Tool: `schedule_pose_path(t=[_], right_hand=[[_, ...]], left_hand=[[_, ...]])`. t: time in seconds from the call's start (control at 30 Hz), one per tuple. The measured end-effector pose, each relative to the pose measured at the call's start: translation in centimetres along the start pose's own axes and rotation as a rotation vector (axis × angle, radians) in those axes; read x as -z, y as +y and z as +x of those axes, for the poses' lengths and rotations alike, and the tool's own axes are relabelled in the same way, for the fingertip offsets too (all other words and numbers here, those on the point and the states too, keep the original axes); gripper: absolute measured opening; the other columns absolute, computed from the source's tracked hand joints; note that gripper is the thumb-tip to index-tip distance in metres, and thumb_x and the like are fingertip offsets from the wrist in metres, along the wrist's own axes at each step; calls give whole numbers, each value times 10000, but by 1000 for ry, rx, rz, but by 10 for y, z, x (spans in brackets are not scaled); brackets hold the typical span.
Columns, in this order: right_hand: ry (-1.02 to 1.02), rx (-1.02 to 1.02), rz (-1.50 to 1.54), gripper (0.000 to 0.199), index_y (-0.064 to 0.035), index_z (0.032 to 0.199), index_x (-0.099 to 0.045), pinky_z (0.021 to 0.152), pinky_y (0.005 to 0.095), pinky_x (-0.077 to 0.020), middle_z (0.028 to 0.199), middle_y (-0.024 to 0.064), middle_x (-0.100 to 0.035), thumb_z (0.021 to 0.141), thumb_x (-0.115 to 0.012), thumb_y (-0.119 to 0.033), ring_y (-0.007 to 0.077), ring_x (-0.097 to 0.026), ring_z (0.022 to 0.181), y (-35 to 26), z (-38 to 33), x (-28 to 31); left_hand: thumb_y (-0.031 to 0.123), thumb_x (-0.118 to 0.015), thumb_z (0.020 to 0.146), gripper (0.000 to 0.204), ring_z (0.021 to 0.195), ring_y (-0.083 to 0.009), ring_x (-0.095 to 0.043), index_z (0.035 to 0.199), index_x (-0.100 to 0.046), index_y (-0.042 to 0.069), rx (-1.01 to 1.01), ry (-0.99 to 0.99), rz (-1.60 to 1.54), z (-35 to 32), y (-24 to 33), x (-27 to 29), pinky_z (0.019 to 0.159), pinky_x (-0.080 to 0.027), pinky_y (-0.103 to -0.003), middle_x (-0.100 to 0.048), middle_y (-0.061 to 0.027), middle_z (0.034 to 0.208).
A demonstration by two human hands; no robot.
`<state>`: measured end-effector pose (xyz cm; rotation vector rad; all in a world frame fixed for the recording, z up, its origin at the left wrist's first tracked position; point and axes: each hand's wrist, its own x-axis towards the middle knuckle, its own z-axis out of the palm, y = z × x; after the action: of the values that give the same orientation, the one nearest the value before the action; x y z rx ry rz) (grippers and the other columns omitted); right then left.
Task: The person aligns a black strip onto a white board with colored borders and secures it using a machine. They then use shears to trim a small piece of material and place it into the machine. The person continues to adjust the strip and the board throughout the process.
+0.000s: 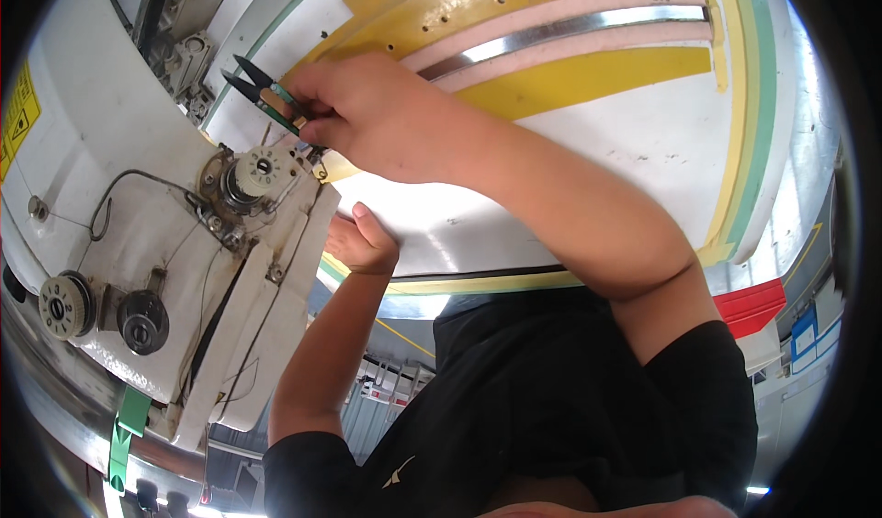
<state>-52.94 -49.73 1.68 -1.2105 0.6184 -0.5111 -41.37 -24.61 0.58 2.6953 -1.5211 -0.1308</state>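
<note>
My right hand [367, 114] reaches across to the upper left and grips a pair of small thread snips [262, 91] with a green handle. The dark blades point up and left and stand slightly apart. The snips hover just above a tension dial [262, 171] on the white sewing machine head [119, 151]. My left hand [363, 242] is lower, curled with the thumb up, and pressed against the edge of the machine's side panel [276, 316]. Its fingers are hidden behind that panel, so I cannot see whether it holds anything.
A white work table [643, 151] carries a yellow and pink template [514, 22] with a shiny metal strip [570, 31]. More dials [62, 307] sit on the machine's left. A yellow warning label [18, 118] is at the far left. Red and blue items [763, 307] lie right.
</note>
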Motion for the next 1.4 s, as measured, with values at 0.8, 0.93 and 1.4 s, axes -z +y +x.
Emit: schedule_pose_path(t=[0.8,0.93,1.4], right_hand=[[106,-198,253,190,56,967,-624,754,476,-548,842,246,-689,853,-711,-69,438,-698,857,-10,-5,21],[30,-146,109,172,65,991,-607,749,477,-561,828,252,-695,851,-674,-9,434,-710,848,-8,-9,18],[7,-30,77,159,70,998,-606,749,473,-574,831,261,-700,842,-634,58,431,-716,856,-6,-8,16]], left_hand=[[301,-434,998,770,1422,-512,-388,1495,-191,-235,-85,-102,-124,-1,0,8,1181,-327,-532,-308,-419,1530],[389,-467,1050,851,1448,-425,-369,1560,-45,-146,115,-175,-539,-10,2,0,1184,-322,-480,-211,-351,1599],[465,-393,1115,684,1410,-222,-347,1570,-126,29,245,-205,-793,-12,-3,-7,1176,-286,-374,-264,-191,1568]])
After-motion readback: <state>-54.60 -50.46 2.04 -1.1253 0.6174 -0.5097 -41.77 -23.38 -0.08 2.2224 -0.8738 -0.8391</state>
